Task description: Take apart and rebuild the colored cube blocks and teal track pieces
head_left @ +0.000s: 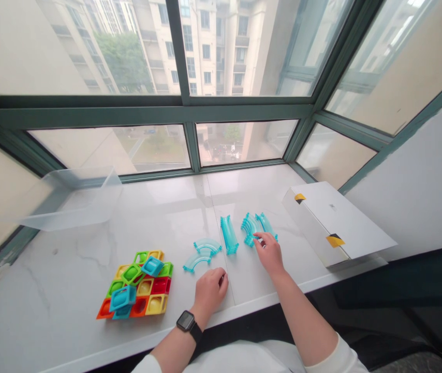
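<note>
My right hand [269, 252] is at a group of clear turquoise curved track pieces [249, 228], its thumb and index finger pinched at the lower end of one. Just behind that hand lies another turquoise track piece [266, 224], partly covered by the fingers. A straight turquoise track piece [229, 235] lies between my two hands. My left hand [211, 287], with a black watch on the wrist, rests on the white surface with its fingers curled in; nothing shows in it. Beyond it lie two curved track pieces [207, 245], one nearer than the other.
Left of my left hand sits a stack of colourful square blocks [139, 285] in red, yellow, green and blue. A clear plastic bin [85, 215] stands at the back left. At the right is a white box [333, 220] with yellow-black tabs. Windows border the white countertop [159, 207].
</note>
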Demonstrator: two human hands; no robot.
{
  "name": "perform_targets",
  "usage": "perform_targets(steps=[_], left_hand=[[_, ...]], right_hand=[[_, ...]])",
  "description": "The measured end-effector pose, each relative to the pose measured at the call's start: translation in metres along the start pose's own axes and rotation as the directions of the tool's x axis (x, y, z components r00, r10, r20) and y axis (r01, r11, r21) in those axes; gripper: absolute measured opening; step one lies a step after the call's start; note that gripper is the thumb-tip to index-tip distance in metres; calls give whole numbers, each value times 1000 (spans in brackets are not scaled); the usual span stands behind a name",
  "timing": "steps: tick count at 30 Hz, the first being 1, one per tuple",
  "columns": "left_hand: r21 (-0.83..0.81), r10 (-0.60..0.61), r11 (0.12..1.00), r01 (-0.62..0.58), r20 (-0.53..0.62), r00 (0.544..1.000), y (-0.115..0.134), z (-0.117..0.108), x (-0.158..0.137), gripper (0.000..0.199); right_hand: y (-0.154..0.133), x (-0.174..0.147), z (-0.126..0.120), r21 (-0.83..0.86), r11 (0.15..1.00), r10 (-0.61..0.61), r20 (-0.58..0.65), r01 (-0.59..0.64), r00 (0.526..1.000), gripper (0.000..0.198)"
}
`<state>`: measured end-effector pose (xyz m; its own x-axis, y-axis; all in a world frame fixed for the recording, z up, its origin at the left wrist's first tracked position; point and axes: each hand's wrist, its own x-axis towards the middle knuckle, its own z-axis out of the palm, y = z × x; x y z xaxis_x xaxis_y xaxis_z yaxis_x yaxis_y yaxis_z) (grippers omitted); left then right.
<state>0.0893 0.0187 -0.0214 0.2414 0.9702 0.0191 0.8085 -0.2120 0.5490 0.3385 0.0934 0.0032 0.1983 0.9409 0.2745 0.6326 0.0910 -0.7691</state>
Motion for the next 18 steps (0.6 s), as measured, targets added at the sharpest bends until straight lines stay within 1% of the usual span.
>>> perform_targets(steps=[8, 18], left_hand=[[-2, 2, 1000, -2, -11, 1000, 0, 1, 0, 24], [-7, 5, 1000, -5, -17, 1000, 0, 0, 1, 25]], right_hand=[[2, 1, 0, -7, 1000, 3, 2, -3, 1000, 27], [2, 1, 0, -22, 1000, -22, 9, 22, 1000, 25]])
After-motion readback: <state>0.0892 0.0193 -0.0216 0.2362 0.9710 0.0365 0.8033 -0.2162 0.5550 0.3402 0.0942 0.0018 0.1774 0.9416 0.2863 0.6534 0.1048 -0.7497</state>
